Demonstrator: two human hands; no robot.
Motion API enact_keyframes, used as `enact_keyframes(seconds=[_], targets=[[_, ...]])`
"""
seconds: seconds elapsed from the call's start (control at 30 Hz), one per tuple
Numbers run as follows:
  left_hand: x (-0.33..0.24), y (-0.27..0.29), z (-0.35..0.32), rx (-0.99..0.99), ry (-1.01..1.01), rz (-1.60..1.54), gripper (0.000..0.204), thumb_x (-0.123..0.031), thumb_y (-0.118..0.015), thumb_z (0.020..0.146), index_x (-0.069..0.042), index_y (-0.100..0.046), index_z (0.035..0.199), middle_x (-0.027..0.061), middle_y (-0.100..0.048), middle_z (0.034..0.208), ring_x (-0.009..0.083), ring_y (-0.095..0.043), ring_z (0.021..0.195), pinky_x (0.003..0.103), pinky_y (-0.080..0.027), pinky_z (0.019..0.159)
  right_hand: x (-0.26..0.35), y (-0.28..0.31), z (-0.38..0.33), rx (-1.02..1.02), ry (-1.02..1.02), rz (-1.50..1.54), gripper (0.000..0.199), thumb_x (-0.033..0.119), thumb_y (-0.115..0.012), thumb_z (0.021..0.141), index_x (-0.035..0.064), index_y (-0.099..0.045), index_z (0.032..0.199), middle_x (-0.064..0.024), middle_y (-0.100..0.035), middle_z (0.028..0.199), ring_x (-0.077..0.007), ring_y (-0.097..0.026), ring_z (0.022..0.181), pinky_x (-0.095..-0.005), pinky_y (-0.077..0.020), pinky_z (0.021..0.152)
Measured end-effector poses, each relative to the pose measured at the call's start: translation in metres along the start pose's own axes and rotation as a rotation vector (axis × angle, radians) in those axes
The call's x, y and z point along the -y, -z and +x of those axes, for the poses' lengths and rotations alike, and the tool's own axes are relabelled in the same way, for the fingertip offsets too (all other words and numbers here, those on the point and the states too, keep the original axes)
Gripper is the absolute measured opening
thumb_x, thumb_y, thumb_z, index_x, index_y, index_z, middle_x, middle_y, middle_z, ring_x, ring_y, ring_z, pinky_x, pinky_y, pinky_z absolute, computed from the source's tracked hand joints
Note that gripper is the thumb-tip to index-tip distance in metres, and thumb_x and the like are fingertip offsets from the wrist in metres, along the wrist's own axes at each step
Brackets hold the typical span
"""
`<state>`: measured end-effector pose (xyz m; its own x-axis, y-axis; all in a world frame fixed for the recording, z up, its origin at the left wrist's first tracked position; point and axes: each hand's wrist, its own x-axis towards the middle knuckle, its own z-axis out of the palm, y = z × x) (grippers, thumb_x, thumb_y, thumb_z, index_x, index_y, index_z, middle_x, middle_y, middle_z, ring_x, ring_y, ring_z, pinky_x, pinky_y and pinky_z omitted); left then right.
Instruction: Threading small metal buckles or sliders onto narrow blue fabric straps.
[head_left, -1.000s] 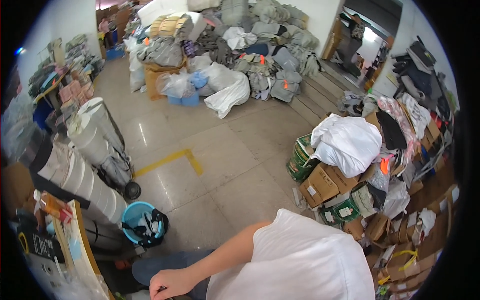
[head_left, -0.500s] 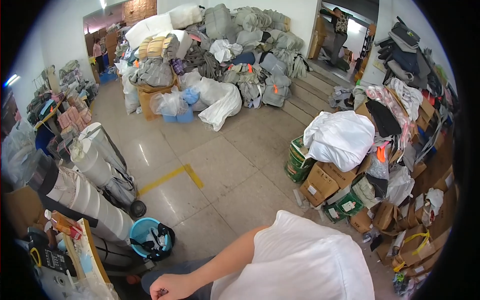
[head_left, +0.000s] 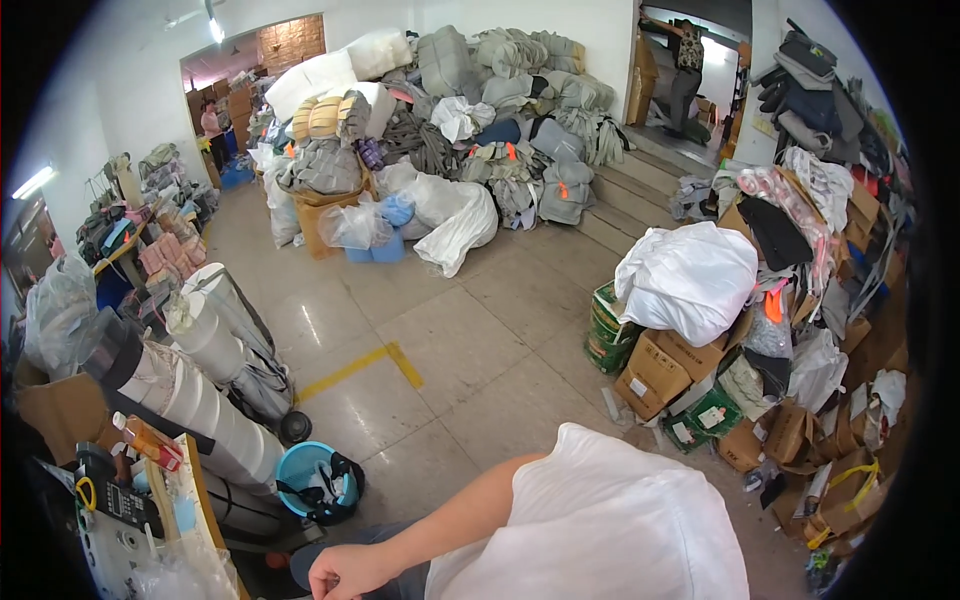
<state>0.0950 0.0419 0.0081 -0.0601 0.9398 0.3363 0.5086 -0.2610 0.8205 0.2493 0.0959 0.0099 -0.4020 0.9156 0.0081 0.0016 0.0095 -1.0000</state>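
My right hand (head_left: 350, 572) is at the lower edge, its bare forearm coming from a loose white sleeve (head_left: 600, 510). Its fingers are curled together and partly cut off by the picture's edge, so what they hold, if anything, is hidden. Below the wrist lies my dark blue trouser leg (head_left: 395, 533). To the left of the hand stands a worktable (head_left: 203, 490) with a wooden edge, a control box with buttons (head_left: 127, 505), a bottle of orange-brown drink (head_left: 148, 440) and clear plastic (head_left: 185, 572). My left hand is out of view.
A blue basket (head_left: 297, 462) with dark cloth stands beside white rolls (head_left: 215, 420). Cardboard boxes (head_left: 655, 378) and a white sack (head_left: 685, 280) fill the right. Grey bundles (head_left: 445, 65) are heaped at the back, near steps (head_left: 640, 215). A person (head_left: 687, 80) stands in the doorway.
The view has shifted slightly, so the room appears further right and lower. My right hand sits a little to the right, and the small dark thing at its fingers no longer shows.
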Motion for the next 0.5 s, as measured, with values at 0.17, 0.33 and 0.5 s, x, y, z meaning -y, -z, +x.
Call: enact_keyframes(seconds=[0.17, 0.33, 0.5], targets=[[0.003, -0.001, -0.004, -0.045, -0.002, 0.035, 0.029, -0.023, -0.053, 0.098, 0.004, -0.056, 0.108, 0.0191, -0.063, 0.096, 0.0264, -0.06, 0.081, 0.033, -0.05, 0.071, -0.005, -0.006, -0.002, 0.024, -0.071, 0.188, 0.018, 0.02, -0.072, 0.083, 0.0046, -0.072, 0.091, -0.004, -0.07, 0.082, -0.0126, -0.063, 0.07, -0.0273, -0.0481, 0.06], [-0.002, -0.002, 0.001, -0.071, -0.222, 0.044, 0.028, -0.019, -0.057, 0.096, 0.005, -0.06, 0.11, 0.0186, -0.065, 0.095, 0.0281, -0.062, 0.085, 0.034, -0.051, 0.075, 0.002, 0.0, -0.004, -0.002, -0.002, 0.069, 0.02, 0.021, -0.072, 0.083, 0.0036, -0.071, 0.091, -0.0038, -0.07, 0.082, -0.0128, -0.063, 0.073, -0.029, -0.0483, 0.064], [0.002, -0.002, 0.002, -0.113, -0.386, 0.048, 0.014, -0.005, -0.065, 0.088, 0.007, -0.066, 0.096, 0.017, -0.066, 0.094, 0.0256, -0.065, 0.082, 0.032, -0.052, 0.07, 0.002, 0.007, -0.005, 0.055, -0.031, 0.123, 0.022, 0.024, -0.072, 0.082, 0.0035, -0.071, 0.09, -0.0036, -0.07, 0.083, -0.0128, -0.063, 0.074, -0.0307, -0.048, 0.065]])
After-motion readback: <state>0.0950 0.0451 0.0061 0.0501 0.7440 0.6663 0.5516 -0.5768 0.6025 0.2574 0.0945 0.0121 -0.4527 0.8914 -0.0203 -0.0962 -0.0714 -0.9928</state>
